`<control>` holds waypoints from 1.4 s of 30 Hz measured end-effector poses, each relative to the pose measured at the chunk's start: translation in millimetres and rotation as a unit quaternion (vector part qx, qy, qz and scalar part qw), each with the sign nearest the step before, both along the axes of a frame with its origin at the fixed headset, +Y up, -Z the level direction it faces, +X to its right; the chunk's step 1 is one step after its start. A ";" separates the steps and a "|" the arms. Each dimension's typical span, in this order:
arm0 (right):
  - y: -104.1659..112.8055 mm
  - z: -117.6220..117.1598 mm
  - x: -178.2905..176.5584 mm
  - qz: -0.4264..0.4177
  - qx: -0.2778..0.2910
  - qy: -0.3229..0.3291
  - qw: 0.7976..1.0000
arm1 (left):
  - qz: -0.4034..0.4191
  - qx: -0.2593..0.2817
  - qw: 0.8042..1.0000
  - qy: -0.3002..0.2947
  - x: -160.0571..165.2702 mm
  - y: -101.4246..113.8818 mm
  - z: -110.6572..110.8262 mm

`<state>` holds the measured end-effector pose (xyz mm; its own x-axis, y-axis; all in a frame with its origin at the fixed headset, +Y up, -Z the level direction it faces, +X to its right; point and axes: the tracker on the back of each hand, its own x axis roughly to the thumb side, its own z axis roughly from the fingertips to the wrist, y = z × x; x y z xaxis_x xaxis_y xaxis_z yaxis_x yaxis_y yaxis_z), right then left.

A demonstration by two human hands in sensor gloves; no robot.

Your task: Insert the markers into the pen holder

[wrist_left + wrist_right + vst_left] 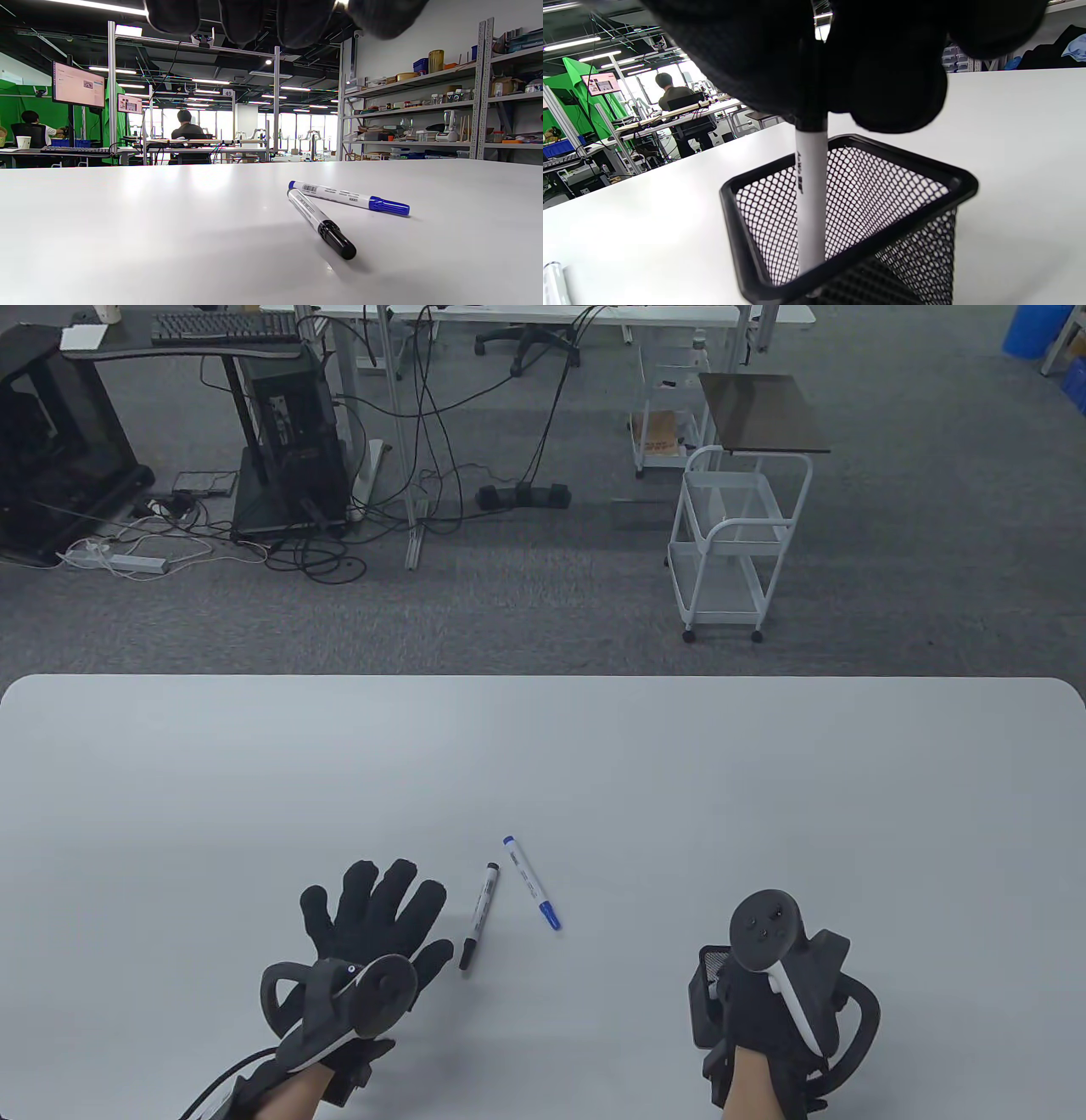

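- Right hand (768, 984), near edge: fingers pinch a white marker (810, 203) by its dark cap end, barrel upright and already down inside the mesh pen holder (857, 220). Looks like the insert step for this marker; next is probably to let go.
- Left hand (373, 920): fingers spread flat, holding nothing.
- Just beside it on the worktop (543, 763): black-capped marker (479, 927), then blue-capped marker (532, 882). Both still to go in.
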<state>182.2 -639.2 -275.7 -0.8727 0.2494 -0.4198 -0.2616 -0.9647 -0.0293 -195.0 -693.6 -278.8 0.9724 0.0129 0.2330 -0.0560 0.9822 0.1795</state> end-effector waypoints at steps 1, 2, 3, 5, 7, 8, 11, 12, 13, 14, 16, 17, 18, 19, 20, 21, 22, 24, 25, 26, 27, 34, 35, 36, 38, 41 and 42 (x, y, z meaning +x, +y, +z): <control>-0.1 -0.1 0.0 0.000 -0.001 0.000 1.000 | 0.000 0.000 1.000 0.000 0.1 0.0 0.0; 0.0 -0.1 -0.1 0.001 -0.001 -0.001 1.000 | 0.000 0.000 1.000 0.000 0.2 -0.1 0.0; -0.1 -0.2 -0.1 0.001 -0.002 -0.001 1.000 | -0.001 0.000 1.000 -0.001 0.4 -0.1 0.0; -0.2 -0.1 0.1 0.000 -0.003 0.000 1.000 | -0.002 0.000 1.000 -0.001 0.4 -0.1 0.0; 0.6 0.6 0.1 0.005 -0.002 -0.003 1.000 | -0.001 -0.001 1.000 0.000 0.3 0.0 -0.1; 1.5 1.5 0.5 0.011 0.001 -0.007 1.000 | -0.001 -0.001 1.000 0.000 0.2 0.0 -0.1; 7.9 6.3 -0.2 0.023 0.018 -0.016 0.999 | -0.001 0.000 1.000 0.000 0.2 0.0 -0.2; 10.3 8.0 -0.7 0.026 0.027 -0.019 0.999 | -0.001 0.000 1.000 0.001 0.2 0.0 -0.2; 14.3 10.9 -2.1 0.033 0.038 -0.023 0.998 | -0.001 -0.001 1.000 0.000 0.3 -0.1 -0.3; 17.5 13.4 -3.4 0.042 0.047 -0.027 0.998 | -0.001 -0.001 1.000 0.000 0.3 -0.1 -0.3; 25.1 18.9 -7.7 0.059 0.069 -0.034 0.995 | -0.002 -0.001 1.000 0.001 0.4 -0.2 -0.2; 28.0 21.2 -9.6 0.062 0.083 -0.037 0.994 | -0.002 -0.001 1.000 0.001 0.5 -0.2 -0.2; 32.0 24.2 -12.9 0.068 0.102 -0.036 0.992 | -0.002 -0.001 1.000 0.000 0.5 -0.1 -0.2; 35.6 26.8 -16.2 0.070 0.110 -0.030 0.991 | -0.002 -0.001 1.000 0.000 0.5 -0.1 -0.2; 40.1 30.5 -21.9 0.070 0.133 -0.024 0.988 | -0.001 -0.001 1.000 0.000 0.4 -0.1 -0.2; 42.5 32.4 -25.9 0.073 0.149 -0.021 0.986 | -0.001 -0.001 1.000 0.000 0.4 0.0 -0.2; 44.9 34.1 -30.7 0.079 0.159 -0.015 0.984 | -0.001 -0.001 1.000 0.000 0.4 -0.1 -0.2; 49.6 38.2 -45.2 0.090 0.181 0.007 0.979 | -0.002 -0.001 1.000 0.000 0.5 -0.1 -0.2; 51.5 39.9 -53.8 0.094 0.196 0.020 0.976 | -0.002 -0.001 1.000 0.000 0.6 -0.1 -0.2; 52.4 41.1 -60.0 0.098 0.205 0.031 0.973 | -0.002 0.000 1.000 0.000 0.6 0.0 -0.2; 53.6 42.6 -69.2 0.099 0.216 0.051 0.970 | -0.001 0.000 1.000 0.000 0.5 0.2 -0.2; 45.9 41.6 -122.7 0.081 0.251 0.185 0.947 | 0.008 0.003 1.000 0.001 -2.3 3.0 -0.1; 44.0 39.2 -128.2 0.077 0.249 0.197 0.945 | 0.009 0.004 1.000 0.002 -2.6 3.4 -0.1; 40.8 34.5 -137.2 0.068 0.240 0.216 0.944 | 0.010 0.004 1.000 0.002 -3.3 3.7 0.0; 34.8 24.9 -151.2 0.061 0.231 0.237 0.942 | 0.014 0.004 1.000 0.002 -4.1 4.0 -0.1; 23.3 5.8 -168.3 0.075 0.198 0.248 0.945 | 0.014 0.004 1.000 0.003 -4.8 4.2 -0.3; 15.2 -6.5 -174.8 0.084 0.172 0.250 0.949 | 0.016 0.005 1.000 0.003 -5.3 4.3 -0.4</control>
